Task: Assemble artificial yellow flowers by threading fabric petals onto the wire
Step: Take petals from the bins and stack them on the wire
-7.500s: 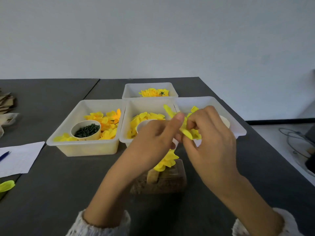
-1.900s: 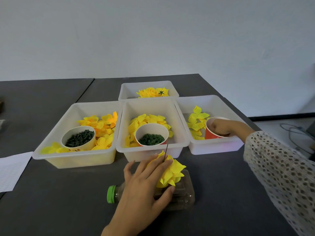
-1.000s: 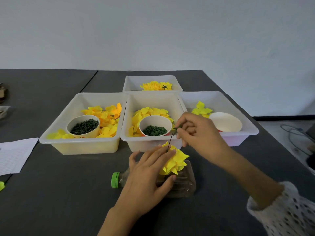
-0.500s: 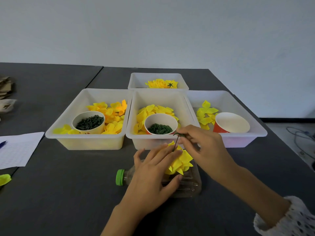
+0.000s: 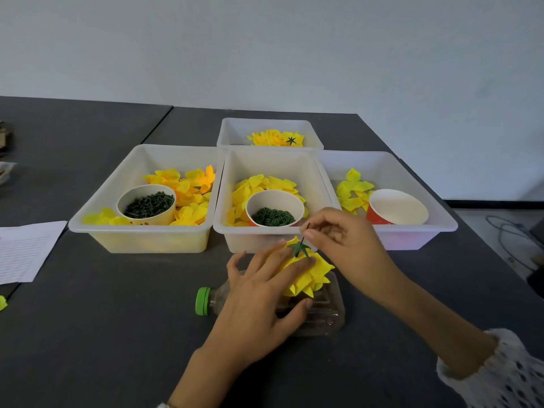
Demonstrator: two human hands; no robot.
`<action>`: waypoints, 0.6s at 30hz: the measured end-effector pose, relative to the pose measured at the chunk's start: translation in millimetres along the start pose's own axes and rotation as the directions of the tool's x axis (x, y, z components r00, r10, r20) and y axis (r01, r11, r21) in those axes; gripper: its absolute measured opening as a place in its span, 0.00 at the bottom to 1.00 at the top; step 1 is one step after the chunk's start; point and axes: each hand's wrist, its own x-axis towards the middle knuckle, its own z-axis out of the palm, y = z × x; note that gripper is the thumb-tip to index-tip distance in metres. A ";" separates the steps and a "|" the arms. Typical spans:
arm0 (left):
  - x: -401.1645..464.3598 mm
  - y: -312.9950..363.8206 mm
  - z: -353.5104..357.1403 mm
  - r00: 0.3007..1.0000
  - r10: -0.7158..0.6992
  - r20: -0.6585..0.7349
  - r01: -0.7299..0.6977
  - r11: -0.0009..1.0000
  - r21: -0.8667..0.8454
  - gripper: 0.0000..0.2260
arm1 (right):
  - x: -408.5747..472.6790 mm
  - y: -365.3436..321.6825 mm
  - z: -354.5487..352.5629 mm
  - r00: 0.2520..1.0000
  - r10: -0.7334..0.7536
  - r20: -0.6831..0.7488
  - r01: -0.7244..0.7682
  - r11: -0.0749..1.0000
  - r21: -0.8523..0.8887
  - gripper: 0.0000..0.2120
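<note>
A stack of yellow fabric petals [image 5: 313, 272] sits threaded on a thin dark wire [image 5: 306, 231] that stands up from a clear plastic bottle [image 5: 323, 315] lying on its side. A green star-shaped piece [image 5: 298, 248] sits on the wire just above the petals. My left hand [image 5: 262, 298] lies over the bottle, its straight fingers pressing on the petals beside the wire. My right hand [image 5: 347, 248] pinches the wire near its top between thumb and forefinger.
Four white bins [image 5: 88, 228] of yellow petals stand behind the bottle; the back bin [image 5: 225, 134] holds finished flowers. Cups hold green pegs [image 5: 146, 204] and green rings [image 5: 274, 214]; a red cup [image 5: 397, 207] looks empty. Paper [image 5: 26, 248] lies left. The table edge runs along the right.
My right hand left the red cup, brought the green star piece to the wire tip, and the piece has now slid down onto the petals. My left hand stayed on the bottle.
</note>
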 end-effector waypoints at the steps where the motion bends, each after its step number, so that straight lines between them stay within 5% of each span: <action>1: 0.3 0.2 -0.3 1.000 0.008 0.009 -0.008 1.000 0.010 0.22 | 3.2 0.1 2.1 0.997 0.045 0.058 -0.048 0.998 0.038 0.03; 10: -7.7 5.9 -3.3 0.998 -0.049 0.040 0.041 0.982 0.187 0.24 | 13.3 4.7 7.4 0.963 0.175 0.203 -0.171 0.984 -0.039 0.05; 18: -21.2 -0.9 -4.0 0.997 -0.047 0.065 0.041 0.996 0.079 0.24 | 5.5 11.2 14.7 0.974 0.168 0.152 -0.167 0.986 -0.022 0.05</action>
